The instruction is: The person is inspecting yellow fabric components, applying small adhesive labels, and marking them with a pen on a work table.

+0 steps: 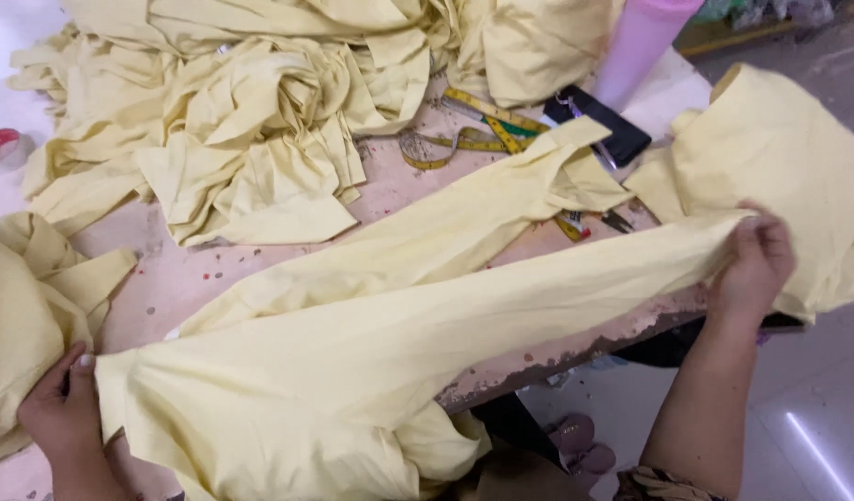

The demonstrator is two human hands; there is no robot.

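**Pale yellow garment pulled taut between two hands**

A worn, paint-flecked pinkish wooden table (260,269) carries everything. At its far end lies a big crumpled heap of pale yellow cotton garments (251,121), with another pile of the same cloth (19,306) at the left edge. Across the near edge stretches a long pale yellow cotton garment (418,325), held out between both hands and partly resting on the table. The right hand (752,264) grips its far end, fingers closed tight on a gathered fold. The left hand (60,408) pinches the near corner, fingers closed on the cloth. Behind the garment lie a black rectangular case (608,130) and a coiled yellow cloth measuring tape (464,139). A small red tape roll (0,146) sits far left.
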